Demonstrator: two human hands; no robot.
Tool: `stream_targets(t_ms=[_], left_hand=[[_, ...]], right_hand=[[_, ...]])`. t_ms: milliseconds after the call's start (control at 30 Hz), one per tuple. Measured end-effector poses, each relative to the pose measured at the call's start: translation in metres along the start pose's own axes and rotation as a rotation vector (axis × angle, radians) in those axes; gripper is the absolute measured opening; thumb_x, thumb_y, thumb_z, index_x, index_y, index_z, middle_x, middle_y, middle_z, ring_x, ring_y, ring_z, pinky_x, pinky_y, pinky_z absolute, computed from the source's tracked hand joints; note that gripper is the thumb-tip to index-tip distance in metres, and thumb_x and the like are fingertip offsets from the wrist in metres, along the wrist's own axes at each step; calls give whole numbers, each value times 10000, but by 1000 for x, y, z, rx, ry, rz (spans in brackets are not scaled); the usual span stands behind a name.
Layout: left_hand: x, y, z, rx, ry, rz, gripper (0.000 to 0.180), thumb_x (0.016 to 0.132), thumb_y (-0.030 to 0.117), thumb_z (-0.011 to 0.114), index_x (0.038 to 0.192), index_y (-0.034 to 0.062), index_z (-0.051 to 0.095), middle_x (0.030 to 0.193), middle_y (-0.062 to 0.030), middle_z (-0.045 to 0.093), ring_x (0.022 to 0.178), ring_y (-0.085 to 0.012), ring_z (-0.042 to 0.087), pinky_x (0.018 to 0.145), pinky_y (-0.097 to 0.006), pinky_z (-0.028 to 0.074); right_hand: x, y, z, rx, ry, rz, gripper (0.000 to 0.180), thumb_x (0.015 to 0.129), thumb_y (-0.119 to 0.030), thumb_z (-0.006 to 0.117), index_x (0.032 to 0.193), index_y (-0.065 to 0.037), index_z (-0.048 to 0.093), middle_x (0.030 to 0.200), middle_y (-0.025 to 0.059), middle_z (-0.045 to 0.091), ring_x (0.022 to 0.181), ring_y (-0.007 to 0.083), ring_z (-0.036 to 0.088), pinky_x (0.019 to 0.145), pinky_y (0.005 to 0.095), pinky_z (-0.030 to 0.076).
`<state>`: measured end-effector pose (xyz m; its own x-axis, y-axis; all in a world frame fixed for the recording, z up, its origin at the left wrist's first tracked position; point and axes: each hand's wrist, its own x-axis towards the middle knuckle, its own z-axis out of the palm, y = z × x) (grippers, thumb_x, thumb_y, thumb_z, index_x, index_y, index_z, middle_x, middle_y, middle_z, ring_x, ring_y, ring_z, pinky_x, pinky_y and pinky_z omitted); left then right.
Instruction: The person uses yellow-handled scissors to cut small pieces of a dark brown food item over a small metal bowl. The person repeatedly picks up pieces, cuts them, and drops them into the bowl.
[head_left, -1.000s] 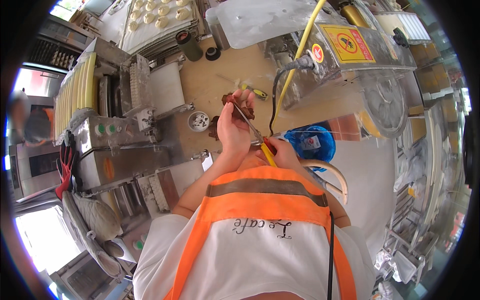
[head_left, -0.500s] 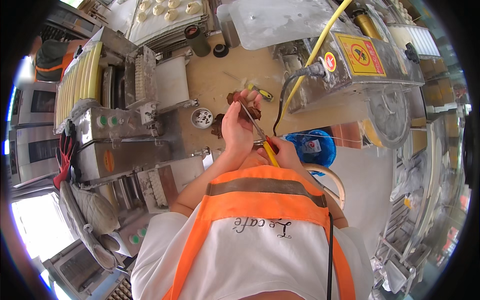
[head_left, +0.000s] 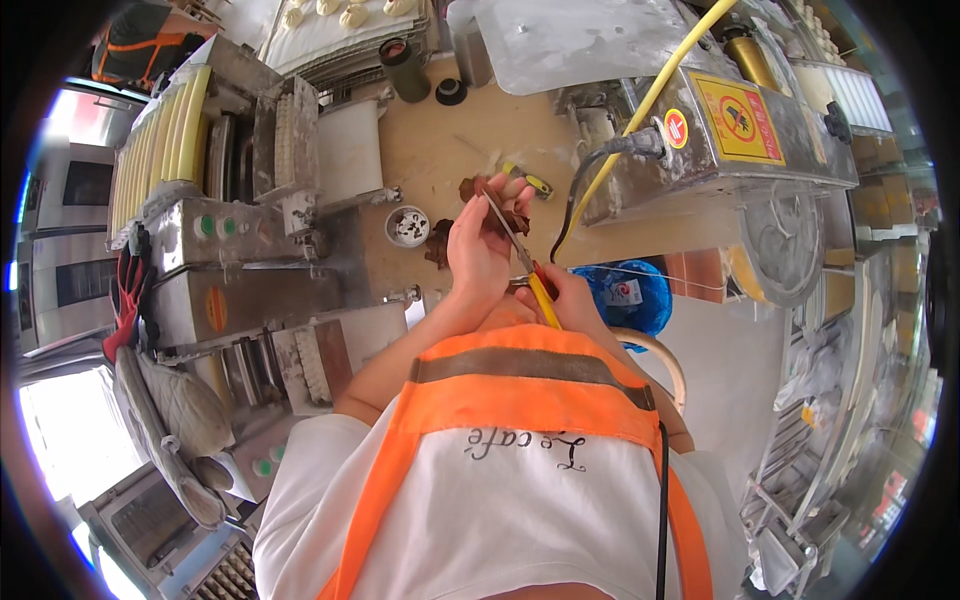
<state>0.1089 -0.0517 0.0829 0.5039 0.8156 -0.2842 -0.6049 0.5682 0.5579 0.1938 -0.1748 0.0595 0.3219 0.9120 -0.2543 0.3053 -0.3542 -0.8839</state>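
In the head view, the left grip (head_left: 480,258) is clamped on a dark brown piece (head_left: 513,222), its fingers curled around it. The right grip (head_left: 572,298) is closed around the handles of a yellow-and-red-handled metal tool (head_left: 541,298), whose long tip reaches up and left to the piece at the left grip's fingers. Just left of the left grip, another brown lump (head_left: 437,244) lies on the counter (head_left: 430,140); past it stands a white bowl (head_left: 391,228) with dark bits inside. Just beyond the left grip's fingertips lies a yellow and black handle (head_left: 530,181). Right of the right grip is a blue-lined bin (head_left: 648,312).
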Motion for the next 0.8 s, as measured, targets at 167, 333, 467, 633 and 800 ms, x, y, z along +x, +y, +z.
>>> stream_targets(t_ms=[167,333,467,633,800], left_hand=[[2,3,-3,28,6,-30,361,929,153,328,1194,-70,434,1151,-185,531,1053,-286,537,911,-366,431],[3,5,-1,28,0,-39,374,935,175,318,1210,-50,435,1142,-182,540,1035,-272,548,884,-359,435],[5,7,-1,100,10,-19,383,937,183,314,1223,-43,433,1134,-175,549,1012,-257,565,874,-353,438],[5,8,-4,182,70,-21,383,930,174,322,1229,-34,440,1103,-165,575,979,-238,587,833,-321,452],[4,10,-6,216,63,-41,376,925,170,331,1224,-24,450,1091,-153,590,966,-221,593,810,-304,457]], right_hand=[[7,21,4,-135,-28,26,329,778,-275,698,877,12,570,609,75,523,537,110,450,495,265,378],[10,25,5,-62,-54,13,321,799,-269,682,885,21,573,603,51,532,533,88,457,484,249,374],[12,19,5,-24,-60,37,426,747,-445,659,872,-43,596,631,68,567,596,214,546,557,304,416],[15,22,7,-37,-74,39,488,732,-533,635,876,-68,607,646,83,586,624,275,587,601,331,439],[16,19,7,-29,-70,77,515,724,-556,635,862,-60,608,640,88,581,594,256,571,578,322,434]])
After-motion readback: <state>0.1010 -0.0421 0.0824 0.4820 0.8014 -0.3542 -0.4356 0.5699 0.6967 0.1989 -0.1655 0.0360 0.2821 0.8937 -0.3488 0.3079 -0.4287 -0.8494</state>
